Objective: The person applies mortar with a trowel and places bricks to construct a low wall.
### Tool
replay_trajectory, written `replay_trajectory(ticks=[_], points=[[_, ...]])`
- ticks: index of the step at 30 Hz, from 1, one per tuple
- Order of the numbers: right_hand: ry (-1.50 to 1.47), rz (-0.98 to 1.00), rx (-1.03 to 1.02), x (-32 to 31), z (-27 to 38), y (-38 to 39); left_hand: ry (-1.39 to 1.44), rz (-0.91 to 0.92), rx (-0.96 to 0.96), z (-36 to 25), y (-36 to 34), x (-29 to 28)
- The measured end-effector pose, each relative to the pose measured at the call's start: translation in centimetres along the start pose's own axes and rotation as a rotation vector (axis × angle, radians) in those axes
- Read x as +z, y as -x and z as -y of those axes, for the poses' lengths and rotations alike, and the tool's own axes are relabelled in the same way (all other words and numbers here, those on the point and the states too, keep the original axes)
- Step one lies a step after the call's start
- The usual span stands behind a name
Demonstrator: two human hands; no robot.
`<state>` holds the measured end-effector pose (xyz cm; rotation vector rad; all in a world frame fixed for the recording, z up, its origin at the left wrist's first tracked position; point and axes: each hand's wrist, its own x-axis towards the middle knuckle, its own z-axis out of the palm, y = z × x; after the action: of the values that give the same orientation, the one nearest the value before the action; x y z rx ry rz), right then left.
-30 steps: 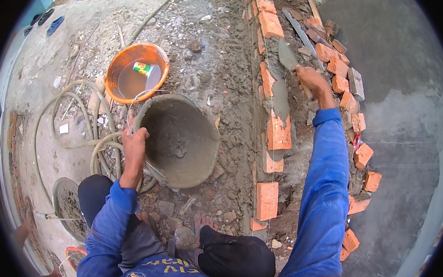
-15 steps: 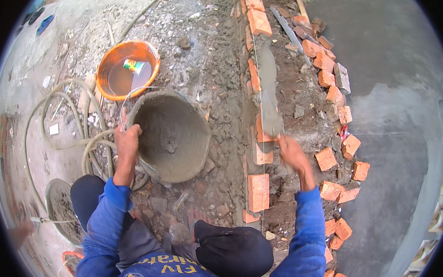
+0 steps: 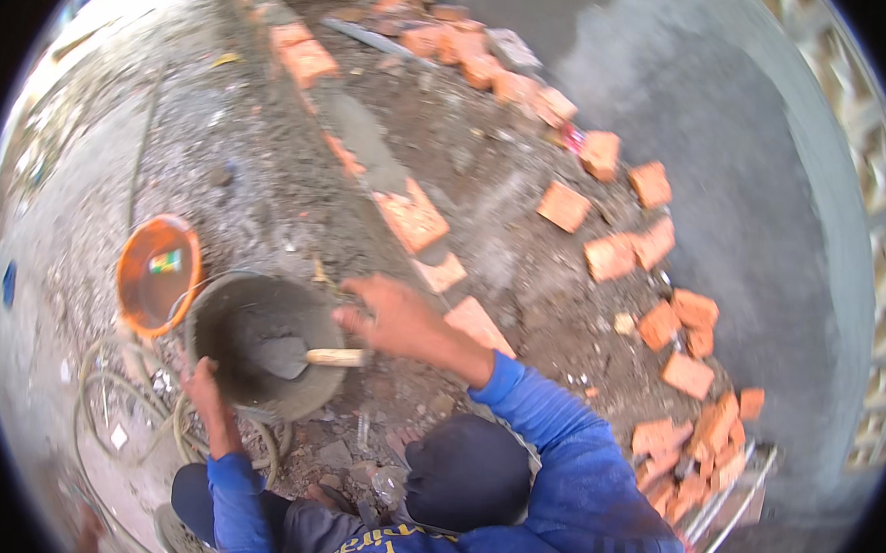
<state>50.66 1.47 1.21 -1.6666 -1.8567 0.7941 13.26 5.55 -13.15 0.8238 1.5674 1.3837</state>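
Note:
My left hand (image 3: 208, 392) is closed on the rim of a dark mortar bucket (image 3: 329, 389), at its near left side. Inside the bucket lies a trowel (image 3: 284, 358) on a little grey mortar, its wooden handle leaning over the right rim. Just above that handle my right hand (image 3: 396, 319) is stretched out with fingers apart, holding nothing. Beyond it runs a row of orange bricks (image 3: 408, 217), with a strip of wet mortar (image 3: 358, 130) spread along its top farther away.
An orange bucket (image 3: 125, 298) with cloudy water and a small packet stands left of the mortar bucket. A coiled hose (image 3: 83, 408) lies nearby. Loose bricks (image 3: 564, 207) are scattered at right, with a brick pile (image 3: 716, 426) nearer me. Smooth grey concrete (image 3: 728, 191) stretches beyond them.
The view has swung to the right. My right hand has left the mortar on the brick row and come over the bucket, where the trowel now lies let go. My left hand stays on the rim.

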Motion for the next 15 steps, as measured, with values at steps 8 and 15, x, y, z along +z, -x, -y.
replay_trajectory(ticks=[8, 15], points=[[0.26, -0.705, 0.62, -18.9, -15.0, 18.3, -0.068, -0.037, -0.149, 0.3, -1.4, -1.1], [-0.004, -1.212, 1.135, -25.0, -22.2, 42.2, -0.168, 0.014, -0.153, 0.4, -1.7, -2.4]])
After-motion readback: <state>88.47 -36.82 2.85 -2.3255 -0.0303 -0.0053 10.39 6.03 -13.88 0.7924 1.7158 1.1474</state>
